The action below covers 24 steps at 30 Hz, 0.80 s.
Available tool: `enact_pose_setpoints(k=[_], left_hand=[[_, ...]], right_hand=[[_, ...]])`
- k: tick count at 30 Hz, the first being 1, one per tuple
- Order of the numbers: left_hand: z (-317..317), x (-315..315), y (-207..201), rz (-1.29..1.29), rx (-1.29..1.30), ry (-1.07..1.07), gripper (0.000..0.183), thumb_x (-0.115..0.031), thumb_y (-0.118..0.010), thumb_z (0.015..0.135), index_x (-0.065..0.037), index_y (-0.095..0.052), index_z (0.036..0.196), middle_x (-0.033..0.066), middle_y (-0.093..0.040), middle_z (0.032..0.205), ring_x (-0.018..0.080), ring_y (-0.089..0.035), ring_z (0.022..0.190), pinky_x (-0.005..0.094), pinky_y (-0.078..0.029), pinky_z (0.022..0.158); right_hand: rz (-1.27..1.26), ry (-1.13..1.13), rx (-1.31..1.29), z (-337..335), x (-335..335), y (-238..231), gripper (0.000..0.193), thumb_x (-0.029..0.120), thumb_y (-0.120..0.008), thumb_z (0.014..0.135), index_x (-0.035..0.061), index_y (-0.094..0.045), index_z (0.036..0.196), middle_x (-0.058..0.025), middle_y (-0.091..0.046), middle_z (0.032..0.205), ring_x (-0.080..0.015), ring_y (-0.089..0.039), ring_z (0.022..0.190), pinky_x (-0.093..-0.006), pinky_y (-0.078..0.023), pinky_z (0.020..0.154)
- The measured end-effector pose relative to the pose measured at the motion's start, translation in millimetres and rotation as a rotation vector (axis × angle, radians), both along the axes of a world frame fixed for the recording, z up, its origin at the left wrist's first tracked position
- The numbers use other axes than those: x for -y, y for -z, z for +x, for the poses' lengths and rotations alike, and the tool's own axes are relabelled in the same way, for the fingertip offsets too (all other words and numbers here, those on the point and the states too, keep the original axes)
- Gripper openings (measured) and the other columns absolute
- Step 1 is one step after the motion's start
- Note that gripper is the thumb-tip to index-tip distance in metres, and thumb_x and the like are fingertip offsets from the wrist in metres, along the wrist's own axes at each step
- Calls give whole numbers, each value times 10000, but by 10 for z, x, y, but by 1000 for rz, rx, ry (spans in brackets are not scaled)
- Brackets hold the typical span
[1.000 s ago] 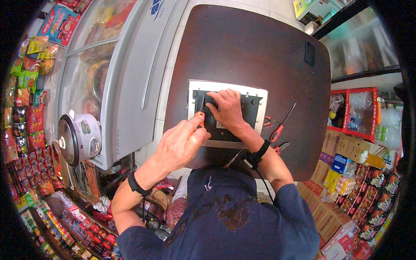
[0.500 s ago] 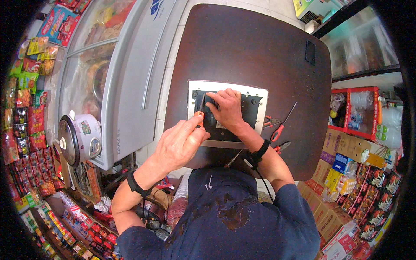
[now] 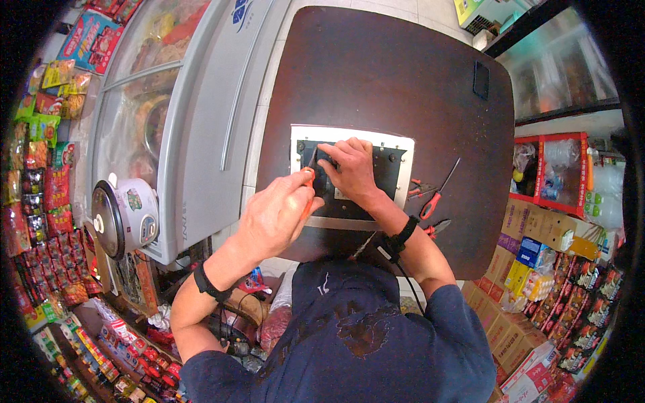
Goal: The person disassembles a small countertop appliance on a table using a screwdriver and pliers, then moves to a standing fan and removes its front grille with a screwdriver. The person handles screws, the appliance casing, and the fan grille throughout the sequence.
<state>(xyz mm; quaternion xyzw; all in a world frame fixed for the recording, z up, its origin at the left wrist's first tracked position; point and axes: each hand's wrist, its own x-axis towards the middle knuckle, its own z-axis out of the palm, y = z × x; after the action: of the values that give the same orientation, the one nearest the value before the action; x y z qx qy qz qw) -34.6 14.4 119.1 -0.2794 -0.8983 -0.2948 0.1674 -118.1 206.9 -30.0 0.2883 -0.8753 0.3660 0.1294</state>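
A flat device with a white rim and a black back panel [image 3: 327, 209] lies on the dark table [image 3: 376, 80], with small screws along its edge. My left hand [image 3: 277, 213] is closed around the orange-red handle of a screwdriver [image 3: 308, 180]. Its thin shaft slants up to the panel's upper left part; the exact spot the tip touches is too small to tell. Beside the shaft, my right hand [image 3: 353, 168] rests over the panel. Its index finger and thumb are apart near the tip, the other fingers bent, and nothing shows in its grip.
To the panel's right lie a red-handled screwdriver [image 3: 431, 205], pliers [image 3: 440, 226] and other red-handled tools [image 3: 418, 188]. A black phone-like slab [image 3: 481, 80] sits at the far right corner. Left of the table stand a chest freezer [image 3: 201, 134] and a rice cooker [image 3: 127, 213].
My left hand has turned on the screwdriver handle, its back and wrist shifting slightly left and up. My right hand stays nearly where it was. The device has barely moved.
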Motion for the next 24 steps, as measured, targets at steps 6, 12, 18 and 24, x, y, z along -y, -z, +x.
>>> enact_pose_setpoints(k=[6, 12, 18, 24], left_hand=[[-143, 55, -127, 12, 143, -73, 398, -61, -842, 891, -24, -543, 1152, 224, -720, 1194, 393, -743, 1009, 430, -615, 810], [-420, -9, -386, 44, 247, -158, 317, -131, -804, 936, -22, -596, 1149, 190, -680, 1042, 419, -704, 910, 466, -580, 764], [-469, -39, -764, -387, 294, -238, 369, -405, -726, 1002, -63, -598, 1055, 171, -680, 924, 419, -703, 818, 499, -543, 675], [-439, -182, -847, -499, 449, -254, 342, -391, -697, 1020, -71, -582, 1059, 177, -659, 851, 428, -693, 758, 533, -536, 643]], right_hand=[[8, -1, -1, 6, -7, 16, 365, 231, -858, 811, 176, -755, 1156, -8, -662, 919, -246, -607, 961, -439, -406, 925], [38, -4, -3, 7, -6, -5, 374, 214, -853, 822, 169, -761, 1181, -6, -653, 918, -231, -597, 957, -419, -390, 917], [19, -30, 2, 15, -42, -11, 411, 201, -858, 811, 142, -750, 1204, -25, -649, 954, -250, -599, 984, -438, -403, 929], [12, -47, -39, 42, -68, 24, 442, 186, -865, 796, 120, -741, 1214, -47, -636, 993, -264, -598, 1016, -461, -419, 967]])
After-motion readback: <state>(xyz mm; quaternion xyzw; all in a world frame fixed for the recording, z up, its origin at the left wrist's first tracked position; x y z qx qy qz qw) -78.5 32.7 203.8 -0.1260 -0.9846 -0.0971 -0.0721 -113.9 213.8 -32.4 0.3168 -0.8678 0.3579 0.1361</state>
